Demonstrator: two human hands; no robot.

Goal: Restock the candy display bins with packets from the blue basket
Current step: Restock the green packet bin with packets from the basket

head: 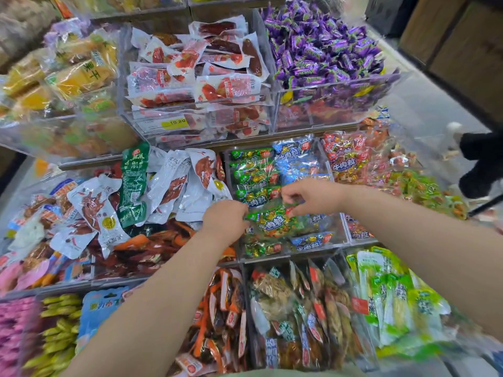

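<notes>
Green packet (272,221) | I'm watching left hand (226,219) pinching its left end | right hand (310,197) pinching its top edge | hanging over clear bin (343,229)

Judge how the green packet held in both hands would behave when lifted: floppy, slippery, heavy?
Probably floppy: the green packet wrinkles between the left hand and right hand. Likely slippery, since its film is glossy. Lumpy wrapped sweets suggest some weight.

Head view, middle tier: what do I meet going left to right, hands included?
In order: white packets → left hand → green packet, gripped by both hands → right hand → red packets.
</notes>
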